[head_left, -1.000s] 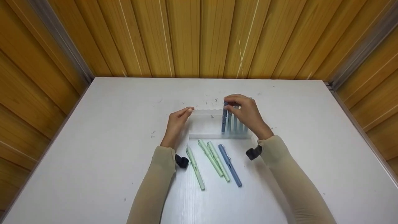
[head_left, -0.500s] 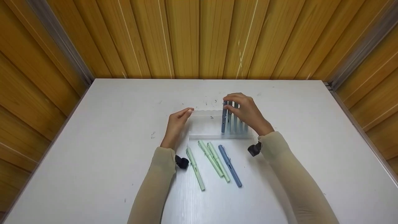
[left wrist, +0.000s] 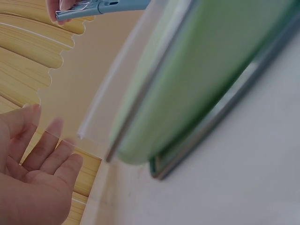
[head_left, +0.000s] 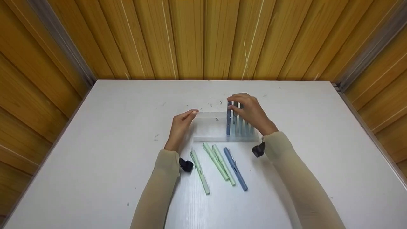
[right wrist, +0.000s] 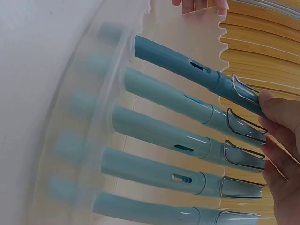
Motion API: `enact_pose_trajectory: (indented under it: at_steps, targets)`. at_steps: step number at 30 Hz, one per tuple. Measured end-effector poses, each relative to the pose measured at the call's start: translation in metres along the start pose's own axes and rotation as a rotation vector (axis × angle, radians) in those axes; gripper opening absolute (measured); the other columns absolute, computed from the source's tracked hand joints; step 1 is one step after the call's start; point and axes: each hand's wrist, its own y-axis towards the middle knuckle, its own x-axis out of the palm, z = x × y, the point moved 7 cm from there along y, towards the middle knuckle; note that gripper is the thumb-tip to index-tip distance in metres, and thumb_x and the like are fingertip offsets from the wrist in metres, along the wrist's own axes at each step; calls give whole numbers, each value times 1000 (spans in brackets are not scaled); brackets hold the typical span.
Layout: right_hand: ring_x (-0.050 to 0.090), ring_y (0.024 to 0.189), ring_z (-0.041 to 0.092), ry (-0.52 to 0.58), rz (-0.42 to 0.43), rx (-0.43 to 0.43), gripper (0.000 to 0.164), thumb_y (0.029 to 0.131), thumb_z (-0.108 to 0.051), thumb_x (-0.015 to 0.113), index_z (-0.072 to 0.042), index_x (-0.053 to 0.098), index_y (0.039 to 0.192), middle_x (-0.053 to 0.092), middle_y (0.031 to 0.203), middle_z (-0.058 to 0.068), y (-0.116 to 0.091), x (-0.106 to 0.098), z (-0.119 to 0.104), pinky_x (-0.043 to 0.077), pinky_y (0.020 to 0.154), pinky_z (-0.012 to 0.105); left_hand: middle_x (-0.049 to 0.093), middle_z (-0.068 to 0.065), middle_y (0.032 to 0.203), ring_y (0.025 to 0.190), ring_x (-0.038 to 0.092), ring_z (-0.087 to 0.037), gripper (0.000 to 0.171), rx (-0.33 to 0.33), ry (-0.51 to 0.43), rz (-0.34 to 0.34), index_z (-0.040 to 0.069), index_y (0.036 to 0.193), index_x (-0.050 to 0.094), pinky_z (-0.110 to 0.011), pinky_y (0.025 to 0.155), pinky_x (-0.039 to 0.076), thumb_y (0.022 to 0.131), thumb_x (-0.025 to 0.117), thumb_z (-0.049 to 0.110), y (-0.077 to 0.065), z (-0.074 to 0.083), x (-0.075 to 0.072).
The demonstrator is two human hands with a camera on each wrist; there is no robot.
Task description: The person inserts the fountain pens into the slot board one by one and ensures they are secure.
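My right hand [head_left: 252, 113] pinches the cap end of a dark blue pen [right wrist: 173, 58], which stands upright in a clear, scalloped pen rack [head_left: 208, 139]. Several lighter blue pens [right wrist: 157, 133] stand in a row beside it, clips facing the same way; the fingers partly cover their tops in the head view. At the rack's upper left corner, my left hand [head_left: 182, 124] grips the edge between thumb and fingers. Its fingers show through the clear panel in the left wrist view.
Three light green pens [head_left: 199, 171] and one blue pen [head_left: 235, 168] lie on the white table [head_left: 95, 152] in front of the rack. A green pen [left wrist: 197, 79] looms blurred and close in the left wrist view. Wood-look panels [head_left: 187, 38] enclose the table.
My right hand has shifted slightly up and left, keeping its pinch on the dark blue pen. The left hand and the pens on the table stay in place.
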Motion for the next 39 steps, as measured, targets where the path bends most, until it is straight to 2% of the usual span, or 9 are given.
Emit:
enact_pose_trajectory:
  at_steps: [4, 13, 24, 35, 39]
  targets:
    - [58, 120, 26, -18, 4, 21, 32, 87, -12, 70, -7, 68, 119, 66, 122, 10, 0, 1, 3, 45, 105, 42, 65, -3, 127, 128, 53, -19, 34, -12, -3, -3, 13, 119, 69, -37, 110, 40, 94, 63, 35, 0, -2, 1]
    - [60, 119, 25, -78, 27, -5, 36, 87, -12, 71, -5, 66, 121, 67, 122, 10, 0, 3, 4, 29, 117, 42, 63, -3, 129, 130, 52, -20, 35, -24, 2, -17, 14, 120, 68, -38, 111, 39, 94, 61, 35, 0, 0, 0]
    - [57, 123, 25, -99, 16, -9, 39, 88, -12, 70, -6, 63, 125, 64, 128, 10, 0, 4, 2, 26, 118, 42, 63, -2, 130, 130, 51, -18, 36, -31, 7, -16, 15, 121, 68, -36, 111, 39, 94, 62, 37, 0, 0, 2]
    - [56, 122, 27, -85, 58, -54, 39, 87, -15, 71, -5, 64, 124, 64, 127, 11, -5, -2, -3, 32, 115, 46, 64, -2, 129, 129, 52, -18, 35, -16, 29, -9, 15, 121, 68, -36, 110, 40, 94, 62, 36, 1, 1, 1]
    - [59, 116, 27, -71, 101, -104, 35, 86, -14, 72, -3, 67, 119, 67, 119, 12, -11, -5, -5, 42, 107, 45, 63, -1, 130, 130, 52, -19, 35, -32, 14, -24, 16, 120, 69, -38, 110, 40, 94, 61, 38, 0, -1, 1]
